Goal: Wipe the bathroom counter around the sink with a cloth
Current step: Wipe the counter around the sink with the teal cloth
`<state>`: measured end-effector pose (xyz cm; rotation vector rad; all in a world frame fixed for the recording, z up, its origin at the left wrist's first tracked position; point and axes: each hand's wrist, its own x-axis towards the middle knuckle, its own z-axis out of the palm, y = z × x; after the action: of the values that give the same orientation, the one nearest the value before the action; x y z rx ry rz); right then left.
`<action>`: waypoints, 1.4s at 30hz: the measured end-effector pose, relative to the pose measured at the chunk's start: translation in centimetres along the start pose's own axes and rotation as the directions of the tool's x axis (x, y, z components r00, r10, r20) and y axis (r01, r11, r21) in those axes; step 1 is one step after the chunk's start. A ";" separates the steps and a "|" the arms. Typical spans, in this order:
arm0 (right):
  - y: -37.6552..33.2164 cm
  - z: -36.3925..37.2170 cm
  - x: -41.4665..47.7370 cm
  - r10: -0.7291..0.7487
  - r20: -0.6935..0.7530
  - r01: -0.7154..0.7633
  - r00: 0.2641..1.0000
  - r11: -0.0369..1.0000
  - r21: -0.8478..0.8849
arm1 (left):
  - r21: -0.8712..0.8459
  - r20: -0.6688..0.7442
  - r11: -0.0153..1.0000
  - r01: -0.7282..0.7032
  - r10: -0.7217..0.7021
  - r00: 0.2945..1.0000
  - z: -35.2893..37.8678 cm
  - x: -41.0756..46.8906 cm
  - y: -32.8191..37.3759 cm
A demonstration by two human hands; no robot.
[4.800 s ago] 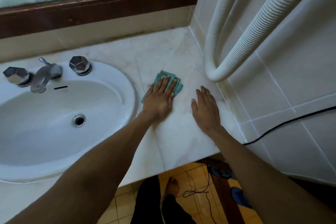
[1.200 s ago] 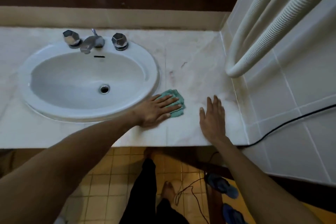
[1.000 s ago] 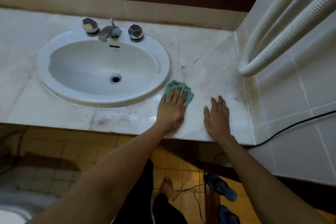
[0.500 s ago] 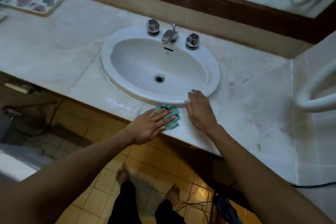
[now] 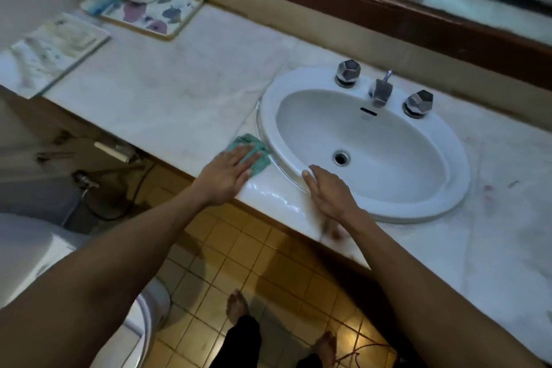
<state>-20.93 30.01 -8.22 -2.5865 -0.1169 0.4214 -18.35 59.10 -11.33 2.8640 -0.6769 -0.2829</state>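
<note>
Both hands have shifted left along the counter [image 5: 167,92]: the left hand [image 5: 227,175] presses the cloth [image 5: 252,155] flat-fingered at the sink's [image 5: 370,140] eight o'clock edge, no longer its front, while the right hand [image 5: 328,194] lies open on the front rim.

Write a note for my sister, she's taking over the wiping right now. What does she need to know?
Left hand: flat, pressing the green cloth on the counter, just left of the sink rim.
Right hand: empty, resting open on the sink's front rim.
Done: the front strip between the hands looks wet and shiny, so likely wiped.
Left: the long counter stretch to the left, up to the tray and the papers; pinkish marks to the right of the sink may need another pass.
</note>
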 end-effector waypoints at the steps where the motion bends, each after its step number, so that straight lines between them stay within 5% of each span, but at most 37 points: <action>1: -0.8 0.4 0.7 0.006 -0.004 -0.006 1.000 1.000 0.026 | -0.015 -0.005 0.995 0.101 -0.101 0.995 -0.6 1.4 -1.3; 4: -2.9 1.1 2.1 0.030 -0.024 -0.026 0.999 0.993 0.118 | -0.100 -0.013 0.935 0.340 -0.343 0.939 -1.0 5.4 0.0; 6: -4.2 1.4 2.7 0.058 -0.047 -0.049 0.997 0.985 0.165 | -0.138 -0.035 0.920 0.366 -0.374 0.927 -0.1 5.4 2.9; 9: -6.2 1.3 3.8 0.039 -0.074 -0.024 0.997 0.983 0.184 | -0.096 0.010 0.989 0.110 -0.109 0.994 0.8 0.3 2.7; 11: -7.1 1.4 4.9 0.006 -0.079 0.006 0.997 0.987 0.161 | -0.056 0.037 0.990 -0.130 0.132 0.991 0.4 -2.6 -0.9; 13: -7.8 1.7 6.2 -0.017 -0.064 0.025 0.998 0.990 0.137 | 0.007 0.036 0.975 -0.224 0.224 0.974 -0.1 -3.0 -5.7; 16: -8.8 2.4 8.1 -0.032 -0.049 0.037 0.998 0.994 0.100 | 0.013 0.013 0.999 -0.037 0.037 0.999 -1.5 0.3 -10.5; 20: -10.7 2.9 10.1 -0.054 -0.076 0.056 0.996 0.998 0.033 | -0.104 -0.051 0.950 0.294 -0.300 0.953 -1.8 4.1 -8.1; 22: -11.3 3.2 11.6 -0.062 -0.098 0.062 0.993 0.998 -0.003 | -0.076 -0.060 0.958 0.275 -0.280 0.958 -0.9 2.9 -6.7; 28: -12.3 2.8 17.5 -0.096 -0.161 0.077 0.982 0.990 -0.120 | 0.022 0.037 0.987 -0.158 0.157 0.987 -2.5 0.2 -14.1; 35: -14.3 2.0 26.6 -0.088 -0.198 0.055 0.976 0.984 -0.168 | 0.013 -0.130 0.989 0.146 -0.143 0.981 -3.9 8.7 -20.7; 42: -16.0 1.7 34.3 -0.024 -0.163 0.002 0.986 0.992 -0.130 | -0.069 -0.169 0.963 0.261 -0.269 0.948 -5.3 18.9 -23.5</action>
<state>11.06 50.22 -10.94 -2.7344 -0.1060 0.1995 9.42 71.84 -14.09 2.8880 -0.2481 -0.0761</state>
